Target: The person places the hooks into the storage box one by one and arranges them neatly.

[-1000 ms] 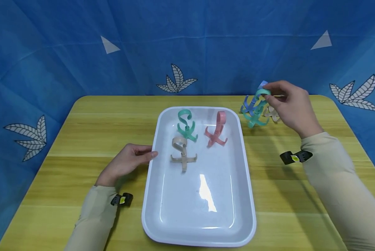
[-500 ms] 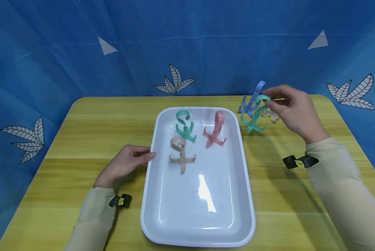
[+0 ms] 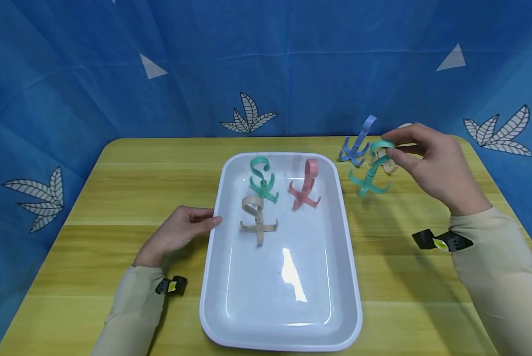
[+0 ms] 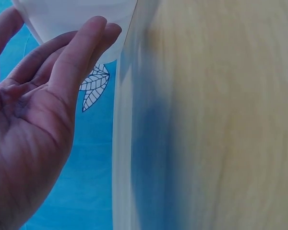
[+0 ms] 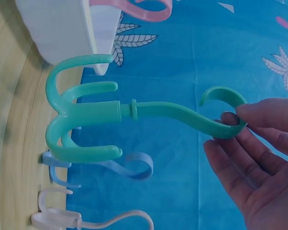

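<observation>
At the tray's right rear, my right hand [image 3: 439, 165] pinches the curled top of a green four-pronged hanging hook [image 3: 368, 183]. The right wrist view shows this green hook [image 5: 93, 112] with its prongs away from the palm. On the left, my left hand [image 3: 177, 232] grips the side of the white tray [image 3: 257, 291], thumb over the rim and fingers along the outer wall. Inside the tray's far half are another green hook [image 3: 263, 190], a pink hook [image 3: 308, 185] and a beige hook [image 3: 259, 225].
Behind the held hook, a blue hook [image 3: 359, 146] stands on the wooden table [image 3: 137, 168]. A cream hook [image 3: 389, 167] beside it is partly hidden by my right hand. A blue patterned cloth [image 3: 310, 89] hangs behind the table.
My right hand has drawn the green hook away from the blue one, slightly right and nearer to me. The left hand stays at the tray's side.
</observation>
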The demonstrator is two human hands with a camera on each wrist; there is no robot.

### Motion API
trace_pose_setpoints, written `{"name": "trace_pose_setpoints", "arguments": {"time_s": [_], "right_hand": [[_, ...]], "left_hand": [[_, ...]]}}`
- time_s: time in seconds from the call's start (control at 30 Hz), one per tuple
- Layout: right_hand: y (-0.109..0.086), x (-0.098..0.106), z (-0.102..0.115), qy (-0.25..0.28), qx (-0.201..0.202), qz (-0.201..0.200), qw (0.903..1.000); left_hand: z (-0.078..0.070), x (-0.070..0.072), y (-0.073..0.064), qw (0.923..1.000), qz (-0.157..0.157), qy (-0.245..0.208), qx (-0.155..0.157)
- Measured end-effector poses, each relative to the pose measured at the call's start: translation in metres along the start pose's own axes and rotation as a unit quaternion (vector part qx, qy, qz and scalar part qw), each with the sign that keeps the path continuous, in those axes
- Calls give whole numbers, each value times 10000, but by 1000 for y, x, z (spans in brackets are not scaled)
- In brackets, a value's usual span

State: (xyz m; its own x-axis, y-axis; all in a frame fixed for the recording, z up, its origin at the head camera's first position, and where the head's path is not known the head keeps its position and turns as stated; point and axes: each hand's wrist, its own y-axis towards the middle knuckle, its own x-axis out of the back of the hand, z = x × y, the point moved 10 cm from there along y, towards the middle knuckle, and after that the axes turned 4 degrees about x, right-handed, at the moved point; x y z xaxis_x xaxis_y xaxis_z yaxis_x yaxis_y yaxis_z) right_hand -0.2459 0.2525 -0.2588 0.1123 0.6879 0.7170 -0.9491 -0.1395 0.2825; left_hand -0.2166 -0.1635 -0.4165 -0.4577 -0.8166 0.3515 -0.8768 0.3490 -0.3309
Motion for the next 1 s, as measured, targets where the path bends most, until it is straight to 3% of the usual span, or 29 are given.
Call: {"name": "trace_pose_setpoints", "arguments": {"time_s": [0.6, 1.0], "right_hand": [[-11, 25, 31, -4, 414, -462, 9981], [-19, 29, 72, -162, 1238, -519, 9908]], "left_hand": [[1, -1, 0, 9999, 23, -153, -6], [1, -1, 0, 10000, 10, -10, 67]]}}
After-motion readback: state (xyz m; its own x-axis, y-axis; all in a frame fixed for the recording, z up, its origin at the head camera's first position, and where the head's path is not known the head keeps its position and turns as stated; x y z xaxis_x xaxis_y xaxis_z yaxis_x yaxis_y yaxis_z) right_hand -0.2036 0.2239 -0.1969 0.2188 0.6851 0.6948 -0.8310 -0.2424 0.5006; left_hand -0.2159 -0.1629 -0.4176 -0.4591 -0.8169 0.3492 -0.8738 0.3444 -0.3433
